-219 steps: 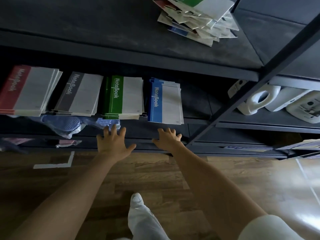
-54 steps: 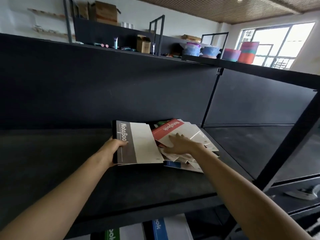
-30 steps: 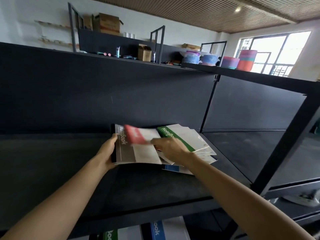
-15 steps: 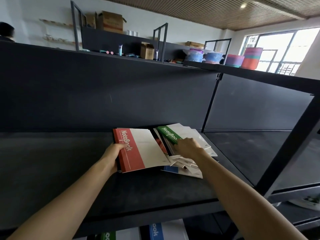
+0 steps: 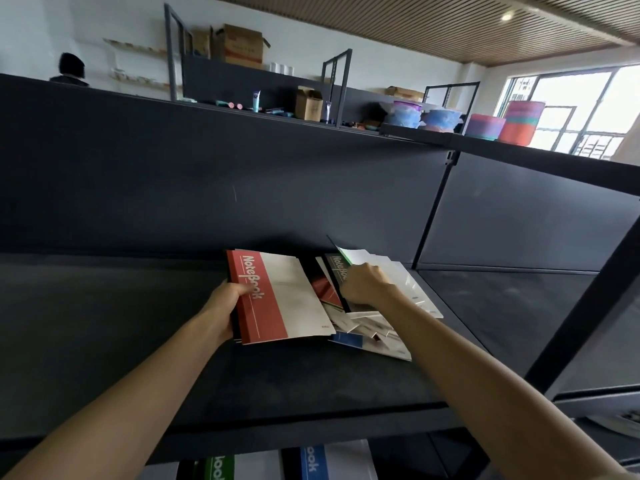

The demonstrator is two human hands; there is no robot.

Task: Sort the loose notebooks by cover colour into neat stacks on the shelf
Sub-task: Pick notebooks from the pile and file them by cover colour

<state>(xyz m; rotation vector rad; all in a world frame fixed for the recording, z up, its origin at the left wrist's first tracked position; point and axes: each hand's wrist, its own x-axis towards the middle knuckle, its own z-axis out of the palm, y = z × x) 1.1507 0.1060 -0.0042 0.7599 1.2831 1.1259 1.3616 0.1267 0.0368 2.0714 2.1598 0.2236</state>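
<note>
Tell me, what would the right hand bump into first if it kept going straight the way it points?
The right hand grips a green-edged notebook in the loose pile. Pushed straight on, it would likely meet the grey notebook just ahead, then the shelf's back panel; depth is hard to judge.

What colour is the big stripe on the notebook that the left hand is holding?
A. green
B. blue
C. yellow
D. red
D: the left hand grips the red notebook, and the wide band with the word NoteBook on it is red. The right hand pinches a green notebook over the loose pile.
</note>
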